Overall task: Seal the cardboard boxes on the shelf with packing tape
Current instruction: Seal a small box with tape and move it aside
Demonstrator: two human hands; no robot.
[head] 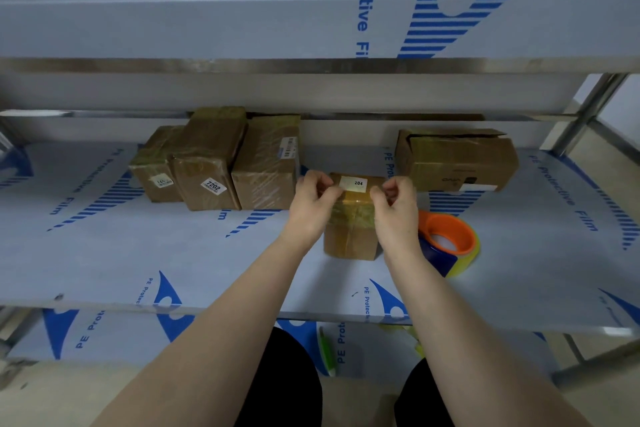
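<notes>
On middle shelf [104,253] of steel rack, pale film with blue print over it: small cardboard box [351,239] at centre, white "204" label on top, glossy yellowish bands around. Left hand [313,199] and right hand [394,204] at top edges, fingers curled, pinching clear tape strip [353,198]. Tape roll [450,243], orange core, just right. Three taped boxes [214,163] left; open-flapped box [457,159] back right.

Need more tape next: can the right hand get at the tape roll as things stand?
Probably yes: the tape roll lies just beside the right hand, nothing between them, though it must first release the 204 box.
</notes>
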